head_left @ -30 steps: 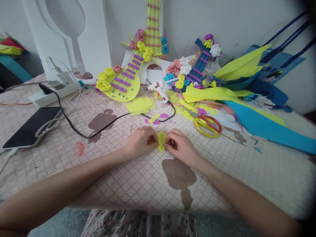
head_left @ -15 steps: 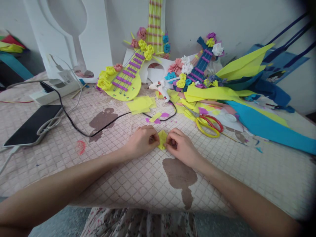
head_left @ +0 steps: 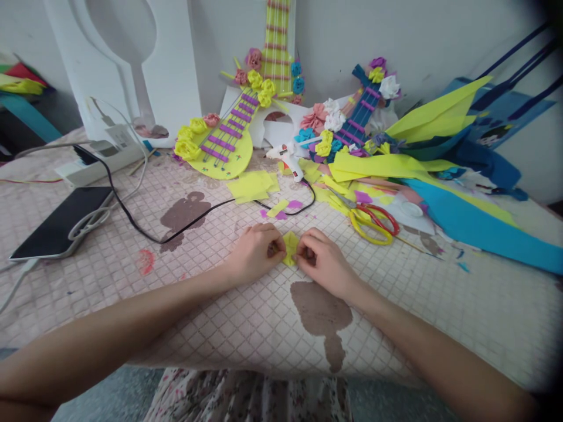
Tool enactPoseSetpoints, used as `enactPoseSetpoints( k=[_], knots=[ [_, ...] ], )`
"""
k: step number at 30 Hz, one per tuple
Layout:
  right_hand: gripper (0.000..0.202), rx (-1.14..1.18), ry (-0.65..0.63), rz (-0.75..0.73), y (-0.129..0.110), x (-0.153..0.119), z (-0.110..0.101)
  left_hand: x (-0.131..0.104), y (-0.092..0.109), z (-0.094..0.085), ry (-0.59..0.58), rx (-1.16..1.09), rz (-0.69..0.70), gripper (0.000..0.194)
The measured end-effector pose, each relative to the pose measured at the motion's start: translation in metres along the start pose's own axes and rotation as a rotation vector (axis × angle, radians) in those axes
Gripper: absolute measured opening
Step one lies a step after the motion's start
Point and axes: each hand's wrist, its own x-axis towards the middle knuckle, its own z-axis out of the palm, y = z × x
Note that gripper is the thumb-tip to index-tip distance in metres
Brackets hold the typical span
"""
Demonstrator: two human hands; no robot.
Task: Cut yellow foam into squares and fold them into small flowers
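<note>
Between my two hands is a small piece of yellow crepe paper, low over the quilted tablecloth. My left hand pinches its left edge between thumb and fingertips. On the other side, my right hand pinches the right edge in the same way. Fingers partly hide the paper's sides. A little beyond lie a stack of yellow paper squares and a loose yellow strip with purple scraps. The white glue gun rests behind these, its black cord trailing left.
Scissors with red and yellow handles lie to the right, near long blue paper. Flower-trimmed paper instruments, one a yellow lute shape, lean at the back. A tablet and a power strip are at left.
Both hands stay pinched on the yellow paper, almost unmoved. The whole view has shifted very slightly.
</note>
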Motion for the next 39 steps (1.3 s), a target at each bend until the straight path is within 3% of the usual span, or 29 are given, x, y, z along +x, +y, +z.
enactPoseSetpoints(
  k=[18,39],
  knots=[
    [0.017,0.018,-0.019,0.019,-0.0032,-0.0015,0.0002,-0.0036,-0.0004,0.0043,0.053,-0.015,0.019,0.005],
    [0.014,0.043,-0.039,0.005,-0.0013,-0.0017,0.0008,-0.0021,-0.0007,-0.0041,-0.078,0.04,0.028,0.007]
  ],
)
